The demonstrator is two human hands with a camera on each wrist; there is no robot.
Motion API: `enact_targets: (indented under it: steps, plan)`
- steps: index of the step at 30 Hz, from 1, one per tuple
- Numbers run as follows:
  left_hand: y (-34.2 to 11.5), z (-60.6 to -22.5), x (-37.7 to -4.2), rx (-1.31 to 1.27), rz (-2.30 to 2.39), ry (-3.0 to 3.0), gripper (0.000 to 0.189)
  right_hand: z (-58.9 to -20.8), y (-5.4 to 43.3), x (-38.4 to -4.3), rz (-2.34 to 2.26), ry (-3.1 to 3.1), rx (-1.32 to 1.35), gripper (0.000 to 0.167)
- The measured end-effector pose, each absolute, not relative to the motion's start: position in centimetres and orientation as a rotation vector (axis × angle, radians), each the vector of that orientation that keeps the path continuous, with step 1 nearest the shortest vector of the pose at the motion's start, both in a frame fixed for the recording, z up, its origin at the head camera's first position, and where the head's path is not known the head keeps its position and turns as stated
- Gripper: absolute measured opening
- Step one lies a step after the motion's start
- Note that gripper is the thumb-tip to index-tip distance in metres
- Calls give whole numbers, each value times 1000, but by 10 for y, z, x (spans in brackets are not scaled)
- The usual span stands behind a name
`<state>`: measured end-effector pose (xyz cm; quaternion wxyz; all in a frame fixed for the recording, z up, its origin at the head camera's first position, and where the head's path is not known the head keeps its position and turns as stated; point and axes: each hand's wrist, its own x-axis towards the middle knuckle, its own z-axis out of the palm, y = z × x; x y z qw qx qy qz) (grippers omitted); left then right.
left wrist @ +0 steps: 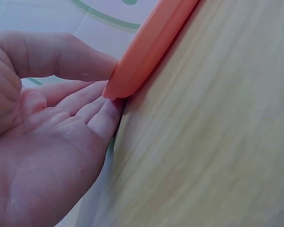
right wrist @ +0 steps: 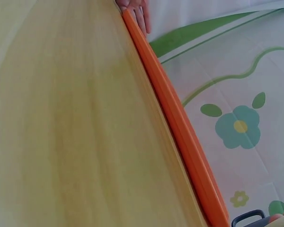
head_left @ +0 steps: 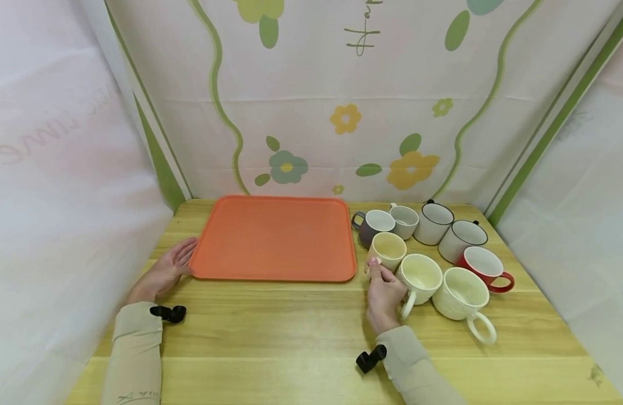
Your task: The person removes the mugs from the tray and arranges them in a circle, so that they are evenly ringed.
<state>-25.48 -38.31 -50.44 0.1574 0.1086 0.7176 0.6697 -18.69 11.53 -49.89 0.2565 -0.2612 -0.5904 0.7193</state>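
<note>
An orange tray point(head_left: 276, 239) lies flat on the wooden table. My left hand point(head_left: 166, 270) is at its near left corner, fingers straight beside the edge. In the left wrist view, the thumb of that hand point(left wrist: 52, 118) touches the tray's rim point(left wrist: 149, 47). To the right of the tray, my right hand point(head_left: 384, 292) pinches the handle of a pale yellow mug point(head_left: 389, 247), which looks upright. Close beside that hand stands a cream mug point(head_left: 421, 275) with its handle toward me. The right wrist view shows little of the right hand, only fingertips point(right wrist: 281, 220) at the lower corner.
Around the yellow mug are a dark grey mug point(head_left: 374, 228), a light grey mug point(head_left: 404, 222), two white black-rimmed mugs point(head_left: 433, 225) point(head_left: 460, 242), a red mug point(head_left: 483, 264) and a wide cream mug point(head_left: 458, 298). A floral curtain point(head_left: 311, 135) encloses the table.
</note>
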Motion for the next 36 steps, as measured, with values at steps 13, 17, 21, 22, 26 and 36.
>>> enact_targets:
  steps: [13, 17, 21, 22, 26, 36]
  plan:
    - [-381, -504, -255, 321, 1922, 2046, 99, -496, 117, -180, 1893, -1688, -675, 35]
    - [-381, -503, -253, 313, 1923, 2036, 101, -497, 118, -171, 1813, -1824, -620, 32]
    - [-385, -502, -249, 309, 1923, 2042, 101, -488, 123, -162, 1755, -2086, -493, 31]
    - [-386, -501, -248, 307, 1919, 2047, 101, -484, 125, -160, 1742, -2183, -448, 32]
    - [-391, -501, -244, 321, 1925, 2049, 101, -458, 138, -149, 1631, -2622, -224, 52]
    - [-390, -500, -250, 296, 1866, 2117, 100, -399, 195, -122, 1236, -3018, 200, 78]
